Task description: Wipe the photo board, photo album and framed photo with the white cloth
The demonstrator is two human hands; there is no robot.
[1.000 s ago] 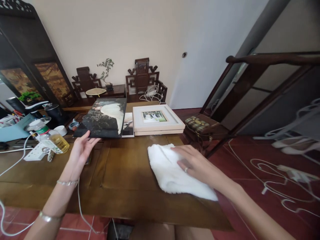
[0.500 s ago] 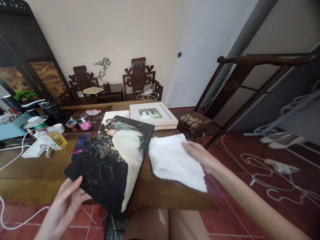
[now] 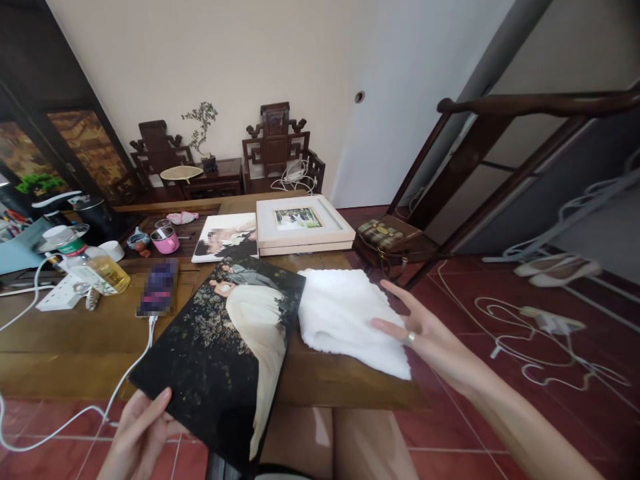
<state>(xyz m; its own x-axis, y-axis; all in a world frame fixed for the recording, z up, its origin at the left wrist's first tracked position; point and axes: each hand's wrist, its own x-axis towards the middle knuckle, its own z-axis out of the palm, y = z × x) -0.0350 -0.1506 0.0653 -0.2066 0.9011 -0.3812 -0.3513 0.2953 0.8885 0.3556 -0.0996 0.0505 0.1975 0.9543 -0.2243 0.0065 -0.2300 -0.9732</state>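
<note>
My left hand [image 3: 145, 430] grips the lower left corner of a dark photo panel [image 3: 215, 353], thumb on top and fingers beneath. Its picture shows a couple, one in a long white gown, and it tilts over the table's front edge. On the table's right end lies a white cloth [image 3: 345, 320], spread out with a few folds. Over the cloth's right side is my right hand [image 3: 417, 327], thumb and fingers apart, with nothing held; whether a fingertip touches the cloth I cannot tell. A ring shows on one finger.
Behind the panel lie a white framed picture [image 3: 305, 227] and another photo print [image 3: 225, 237]. Leftward are a phone [image 3: 157, 287] on a cable, a pink cup [image 3: 165, 240], a bottle of yellow liquid [image 3: 107, 270] and a power strip [image 3: 60, 290]. A wooden chair [image 3: 450, 173] stands right.
My right hand has let go of the cloth's edge and its fingers have spread. The panel has come lower and nearer to me, uncovering the phone and the print behind it.
</note>
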